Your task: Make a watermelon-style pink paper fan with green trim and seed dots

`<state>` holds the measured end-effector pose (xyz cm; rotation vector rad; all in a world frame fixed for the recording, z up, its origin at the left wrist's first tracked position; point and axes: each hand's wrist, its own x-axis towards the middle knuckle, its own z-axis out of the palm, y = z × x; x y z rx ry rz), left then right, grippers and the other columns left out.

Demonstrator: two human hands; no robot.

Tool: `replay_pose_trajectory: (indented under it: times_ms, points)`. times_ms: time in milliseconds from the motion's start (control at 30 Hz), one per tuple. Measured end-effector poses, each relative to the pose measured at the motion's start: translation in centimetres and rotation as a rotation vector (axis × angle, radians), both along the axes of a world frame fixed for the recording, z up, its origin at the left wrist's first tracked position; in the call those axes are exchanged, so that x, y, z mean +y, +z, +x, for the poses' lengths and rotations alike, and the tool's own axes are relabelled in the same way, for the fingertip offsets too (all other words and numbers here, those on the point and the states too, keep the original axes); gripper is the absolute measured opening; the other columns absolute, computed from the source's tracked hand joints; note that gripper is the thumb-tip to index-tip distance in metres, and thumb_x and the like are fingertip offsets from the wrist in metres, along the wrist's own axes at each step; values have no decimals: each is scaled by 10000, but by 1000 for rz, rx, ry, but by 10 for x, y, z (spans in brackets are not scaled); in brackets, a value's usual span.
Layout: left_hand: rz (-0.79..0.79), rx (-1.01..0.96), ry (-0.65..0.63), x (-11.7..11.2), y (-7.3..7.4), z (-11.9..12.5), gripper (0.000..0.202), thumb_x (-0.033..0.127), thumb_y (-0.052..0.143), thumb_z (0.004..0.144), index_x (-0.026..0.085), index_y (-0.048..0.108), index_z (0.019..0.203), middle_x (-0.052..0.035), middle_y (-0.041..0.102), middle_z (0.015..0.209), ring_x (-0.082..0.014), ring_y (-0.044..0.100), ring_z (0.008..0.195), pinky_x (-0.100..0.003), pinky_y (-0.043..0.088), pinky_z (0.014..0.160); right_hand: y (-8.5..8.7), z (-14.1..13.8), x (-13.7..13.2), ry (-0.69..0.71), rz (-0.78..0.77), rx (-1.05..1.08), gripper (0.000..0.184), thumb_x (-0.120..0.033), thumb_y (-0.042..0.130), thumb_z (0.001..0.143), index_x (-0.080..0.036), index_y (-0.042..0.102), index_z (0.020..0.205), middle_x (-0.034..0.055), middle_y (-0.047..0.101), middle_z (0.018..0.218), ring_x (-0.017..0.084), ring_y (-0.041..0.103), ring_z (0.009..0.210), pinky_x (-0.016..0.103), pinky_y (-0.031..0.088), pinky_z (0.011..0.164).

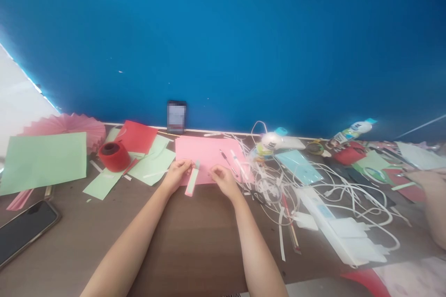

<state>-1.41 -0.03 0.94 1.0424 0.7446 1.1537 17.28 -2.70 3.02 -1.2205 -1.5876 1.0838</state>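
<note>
My left hand (178, 171) rests on the brown table, its fingers pinched at the upper end of a narrow folded paper strip (192, 181), pink with a pale green face. My right hand (222, 179) lies just right of the strip, fingers curled, on the lower edge of a pink paper sheet (205, 153). Whether the right hand holds anything is hidden by the curled fingers. A pen (225, 157) lies on the pink sheet above my right hand.
Left: a red tape roll (114, 155), green sheets (43, 161), a pink paper fan (66, 126), a dark phone (24, 227). Another phone (176, 116) leans on the blue wall. Right: tangled white cables (313, 190), a power strip (343, 236), a glue bottle (351, 131), another person's arm (434, 197).
</note>
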Motion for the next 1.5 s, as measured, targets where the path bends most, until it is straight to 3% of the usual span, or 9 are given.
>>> replay_pose_trajectory:
  times_ms: [233, 433, 533, 733, 800, 967, 1233, 1333, 1500]
  points:
    - [-41, 16, -10, 3, -5, 1, 325, 454, 579, 723, 139, 564, 647, 21, 452, 568, -82, 400, 524, -221, 358, 548, -8, 4, 2, 25, -15, 4, 244, -414, 531, 760, -187, 535, 670, 2, 522, 674, 138, 500, 645, 272, 424, 638]
    - [51, 180, -60, 0, -3, 7, 323, 462, 544, 745, 146, 591, 699, -25, 562, 690, -116, 482, 604, -257, 416, 648, -1, -2, -2, -174, 153, 50, 236, -407, 418, 820, -211, 544, 857, 53, 558, 907, 187, 527, 874, 323, 417, 797]
    - [80, 203, -94, -1, -3, 6, 307, 445, 523, 767, 148, 592, 736, -29, 572, 720, -128, 507, 647, -267, 426, 678, -3, -10, -5, -96, 152, -15, 182, -347, 494, 783, -212, 528, 901, 46, 562, 916, 185, 523, 897, 333, 404, 833]
    - [59, 220, -76, 2, -8, 2, 285, 409, 519, 769, 138, 609, 776, -44, 590, 746, -149, 542, 677, -290, 447, 685, -18, -19, -3, 24, -23, -36, 152, -297, 474, 786, -213, 487, 911, -12, 537, 735, 134, 529, 683, 280, 431, 666]
    - [64, 264, 5, 4, -10, 1, 273, 379, 506, 769, 141, 613, 849, -60, 608, 821, -148, 548, 678, -297, 452, 688, -21, -18, -3, 30, -27, -40, 134, -283, 457, 788, -213, 497, 896, -14, 535, 738, 131, 529, 687, 277, 425, 668]
    - [141, 414, 416, 5, -13, -1, 361, 206, 446, 747, 179, 501, 1103, -75, 550, 1061, -139, 550, 761, -311, 439, 768, -20, -16, -2, -19, 45, -132, 112, -251, 453, 777, -206, 522, 854, -1, 531, 781, 139, 510, 712, 278, 421, 662]
    - [585, 837, 529, 9, -16, -21, 421, -23, 340, 600, 192, 586, 866, -72, 481, 1045, -215, 455, 1036, -383, 375, 885, -22, -35, -3, -36, 318, -311, 123, -174, 469, 785, -206, 543, 878, 61, 506, 940, 193, 497, 929, 351, 405, 841]
    - [657, 992, 441, 13, -15, -37, 363, -21, 370, 566, 201, 606, 730, -58, 518, 984, -235, 450, 982, -412, 363, 873, -28, -43, 0, -62, 332, -359, 119, -191, 505, 776, -209, 560, 879, 67, 492, 948, 211, 485, 945, 373, 409, 845]
    - [715, 1111, 106, 12, -12, -52, 329, 48, 485, 535, 225, 644, 761, -46, 504, 1097, -275, 380, 1023, -431, 334, 879, -34, -47, 4, -33, 326, -389, 73, -205, 500, 793, -212, 556, 747, 50, 489, 890, 198, 499, 871, 367, 427, 794]
